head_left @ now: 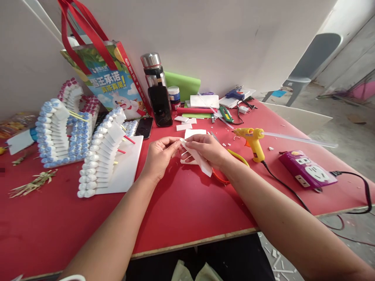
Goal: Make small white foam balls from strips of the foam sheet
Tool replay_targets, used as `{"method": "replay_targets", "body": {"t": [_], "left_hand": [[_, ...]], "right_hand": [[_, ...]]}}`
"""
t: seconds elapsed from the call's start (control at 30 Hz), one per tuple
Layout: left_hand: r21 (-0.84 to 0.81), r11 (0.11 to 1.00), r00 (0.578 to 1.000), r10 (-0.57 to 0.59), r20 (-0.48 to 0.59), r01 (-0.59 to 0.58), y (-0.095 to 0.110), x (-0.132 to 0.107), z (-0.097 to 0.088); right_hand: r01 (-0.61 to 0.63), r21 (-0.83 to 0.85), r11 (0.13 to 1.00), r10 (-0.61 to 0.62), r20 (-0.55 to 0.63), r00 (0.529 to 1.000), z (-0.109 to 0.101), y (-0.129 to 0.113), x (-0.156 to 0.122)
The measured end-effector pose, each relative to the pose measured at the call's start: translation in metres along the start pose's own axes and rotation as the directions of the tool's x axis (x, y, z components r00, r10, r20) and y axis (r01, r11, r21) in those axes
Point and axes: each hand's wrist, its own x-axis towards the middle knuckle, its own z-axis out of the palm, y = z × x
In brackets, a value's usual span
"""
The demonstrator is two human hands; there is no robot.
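My left hand (159, 157) and my right hand (206, 149) meet above the red table (181, 210), both pinching one white foam strip (201, 162). The strip slants down to the right under my right palm. My left fingertips grip its upper end. A white foam piece (195, 133) lies just behind the hands. Scissors with orange and yellow handles (231, 168) lie under my right wrist.
A yellow glue gun (253, 140) with a long glue stick stands right of my hands; its cord runs to a purple power strip (307, 170). Two stepped white models (101, 160) (63, 130) stand at left. A shopping bag (109, 80), flask (154, 70), phones and foam scraps lie behind.
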Motion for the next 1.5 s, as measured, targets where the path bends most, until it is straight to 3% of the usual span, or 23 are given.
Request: {"method": "replay_targets", "body": {"t": [0.27,0.47,0.6,0.7,0.83,0.93,1.03,1.1,1.17,1.27,1.33,1.43,1.5], "left_hand": [[-0.099,0.993,0.996,-0.053,0.072,0.060,-0.001,0.001,-0.002],[-0.105,0.991,0.993,-0.073,0.095,0.083,-0.001,0.001,-0.003],[-0.041,0.999,0.999,-0.025,0.031,0.026,0.000,-0.001,-0.001],[0.032,0.999,1.000,0.012,-0.017,-0.011,-0.001,-0.002,0.001],[0.191,0.971,0.987,0.155,-0.044,-0.144,-0.004,-0.005,0.004],[0.393,0.858,0.929,0.370,-0.023,-0.332,-0.004,-0.007,0.006],[0.568,0.646,0.798,0.601,0.033,-0.510,-0.004,-0.007,0.008],[0.621,0.542,0.740,0.666,0.093,-0.566,-0.004,-0.007,0.009],[0.629,0.499,0.720,0.679,0.144,-0.597,-0.004,-0.007,0.010],[0.580,0.549,0.742,0.652,0.153,-0.602,-0.002,-0.007,0.010],[0.488,0.674,0.804,0.585,0.107,-0.555,-0.002,-0.007,0.007],[0.214,0.899,0.923,0.382,0.046,-0.383,-0.003,-0.004,0.001],[0.033,0.969,0.969,0.243,0.052,-0.245,-0.003,0.000,-0.002]], "right_hand": [[-0.099,0.175,0.980,0.094,0.038,0.995,-0.008,0.000,0.002],[-0.117,0.150,0.982,0.118,0.004,0.993,-0.008,-0.001,0.003],[-0.086,0.093,0.992,0.090,-0.038,0.995,-0.007,0.001,0.004],[-0.016,0.054,0.998,0.020,-0.071,0.997,-0.004,0.004,0.003],[0.211,-0.070,0.975,-0.218,-0.117,0.969,0.002,0.008,0.000],[0.308,-0.166,0.937,-0.330,-0.134,0.934,0.006,0.010,-0.001],[0.359,-0.216,0.908,-0.390,-0.127,0.912,0.008,0.013,-0.002],[0.392,-0.226,0.892,-0.426,-0.126,0.896,0.008,0.015,-0.001],[0.415,-0.218,0.883,-0.449,-0.134,0.884,0.006,0.016,0.001],[0.439,-0.230,0.868,-0.474,-0.121,0.872,0.003,0.015,0.002],[0.450,-0.254,0.856,-0.482,-0.078,0.873,0.000,0.013,0.003],[0.482,-0.315,0.818,-0.502,0.021,0.865,-0.004,0.010,0.003],[0.506,-0.368,0.780,-0.518,0.074,0.852,-0.006,0.008,0.002]]}}
